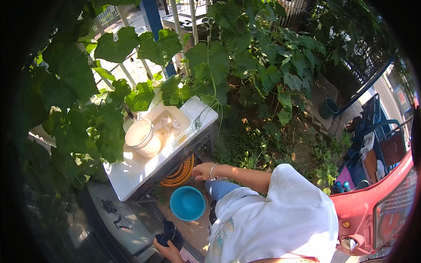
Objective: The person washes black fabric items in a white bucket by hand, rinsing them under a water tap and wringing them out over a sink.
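Observation:
My left hand (169, 252), at the bottom, grips a bunched dark cloth (171, 235). Near the middle, my right hand (203, 171) has loosely bent fingers, a bracelet at its wrist and nothing visible in it. It is beside a coiled orange hose (184, 171), which lies under the edge of a white sink (144, 174). In the basin (185, 121) stands a pale round bucket (144, 139), next to some pale, unclear material in the sunlight. A blue plastic basin (188, 203) sits on the ground below the sink, close to my leg.
Broad-leaved vines (72, 72) overhang the sink in front of a metal fence (177, 26). A glass panel with writing (115, 217) is at lower left. To the right are a red vehicle (361, 210), stacked belongings (371, 148) and a dark green bucket (328, 107).

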Demonstrator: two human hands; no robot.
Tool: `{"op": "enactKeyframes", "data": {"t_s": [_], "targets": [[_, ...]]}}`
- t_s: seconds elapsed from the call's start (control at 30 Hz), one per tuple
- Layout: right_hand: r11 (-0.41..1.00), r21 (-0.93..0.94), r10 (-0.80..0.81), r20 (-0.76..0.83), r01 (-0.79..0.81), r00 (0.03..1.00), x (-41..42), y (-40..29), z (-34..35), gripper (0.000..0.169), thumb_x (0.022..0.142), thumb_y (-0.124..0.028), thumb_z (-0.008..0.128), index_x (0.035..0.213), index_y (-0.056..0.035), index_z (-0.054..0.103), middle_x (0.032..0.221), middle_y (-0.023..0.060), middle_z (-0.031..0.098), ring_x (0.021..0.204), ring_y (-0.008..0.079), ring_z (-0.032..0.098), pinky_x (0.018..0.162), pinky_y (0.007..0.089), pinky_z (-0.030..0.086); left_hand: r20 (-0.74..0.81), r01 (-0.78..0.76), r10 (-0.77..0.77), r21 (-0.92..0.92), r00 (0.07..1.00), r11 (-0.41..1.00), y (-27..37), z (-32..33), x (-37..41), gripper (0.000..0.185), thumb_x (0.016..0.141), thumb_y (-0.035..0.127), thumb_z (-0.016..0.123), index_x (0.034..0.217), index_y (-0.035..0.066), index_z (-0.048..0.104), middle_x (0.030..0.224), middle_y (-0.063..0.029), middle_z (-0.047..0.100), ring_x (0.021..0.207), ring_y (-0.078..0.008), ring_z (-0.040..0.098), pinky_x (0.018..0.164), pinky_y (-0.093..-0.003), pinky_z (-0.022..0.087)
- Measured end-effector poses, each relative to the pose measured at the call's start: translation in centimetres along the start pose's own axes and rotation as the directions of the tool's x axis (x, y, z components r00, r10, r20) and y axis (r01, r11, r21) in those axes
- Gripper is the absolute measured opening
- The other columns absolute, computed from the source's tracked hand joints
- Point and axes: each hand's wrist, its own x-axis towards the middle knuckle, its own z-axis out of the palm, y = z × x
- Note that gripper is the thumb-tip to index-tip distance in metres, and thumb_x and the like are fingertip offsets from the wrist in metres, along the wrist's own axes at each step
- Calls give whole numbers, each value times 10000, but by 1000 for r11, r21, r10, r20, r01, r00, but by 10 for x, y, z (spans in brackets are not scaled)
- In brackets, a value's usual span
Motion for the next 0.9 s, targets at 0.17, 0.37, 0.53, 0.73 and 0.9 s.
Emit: {"op": "enactKeyframes", "data": {"t_s": [0.17, 0.37, 0.53, 0.73, 0.9], "targets": [[824, -15, -552, -242, 566, 798, -21, -77, 7, 918, 635, -194, 761, 1391, -102, 249, 1343, 176, 349, 1234, 357, 360, 985, 432, 356, 321, -446, 463, -128, 826, 886, 120, 22, 57, 391, 696, 68, 642, 1062, -12, 532, 919, -194, 587, 839, -331, 586, 771, -381, 451], [907, 82, -381, -262, 414, 886, 3, -39, -6, 663, 636, -152, 701, 1243, -92, 442, 1177, 144, 521, 1113, 321, 474, 992, 442, 327, 453, -681, 645, -107, 615, 724, 232, 56, 86, 304, 662, 127, 678, 937, 28, 593, 782, -158, 628, 736, -326, 616, 682, -372, 470], [996, -40, -93, -572, 85, 815, -25, -37, -45, 366, 774, -180, 606, 1114, -90, 504, 955, 147, 606, 925, 331, 574, 768, 425, 445, 455, -771, 706, -63, 542, 633, 282, 92, 102, 335, 621, 117, 668, 948, 80, 607, 784, -147, 641, 731, -322, 623, 668, -393, 473], [969, 179, -6, -666, 168, 746, -40, -24, -64, 332, 761, -203, 622, 1057, -96, 519, 900, 136, 597, 888, 335, 574, 742, 447, 446, 296, -801, 923, -475, 244, 364, 306, 133, 130, 300, 641, -37, 537, 940, -48, 515, 869, -128, 547, 774, -281, 557, 774, -362, 452], [994, 57, 109, -713, -98, 692, -54, -40, -66, 376, 709, -181, 661, 1040, -95, 505, 927, 106, 552, 912, 327, 551, 745, 434, 432, 612, -443, 756, -625, 231, 642, 295, 155, 148, 356, 709, -15, 531, 1059, -27, 469, 919, -136, 539, 846, -205, 526, 803, -309, 430]]}}
